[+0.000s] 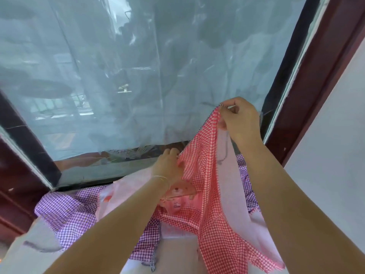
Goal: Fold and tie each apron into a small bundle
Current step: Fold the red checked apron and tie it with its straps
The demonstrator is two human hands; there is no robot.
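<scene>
Head view: background is a large window [138, 76] covered with a translucent plastic sheet, set in a dark red frame [331, 66], with a pale wall [339, 145] at the right. Below the sill, a heap of fabric occupies the near centre: purple gingham aprons [67, 212] spread left and near, a second patch of purple gingham showing at the right behind the raised cloth, and pale pink cloth [126, 186] lying across them. Red gingham apron [207, 184], lined in pale pink, is lifted above the heap and hangs in folds toward the near right, its lower part trailing onto the pile. Right hand [239, 119], raised high at far right, has its grip closed: fingers pinch the top corner of the red gingham apron where a dark striped edging meets it. Left hand [169, 167], lower and nearer the centre, wears a thin bracelet [163, 178] at the wrist; its curled fingers grip the same apron's edge further down. Between the two hands the edge runs taut on a diagonal. A thin grey cord [225, 149] dangles against the pink lining below the right hand. Both bare forearms reach in from the near edge.
</scene>
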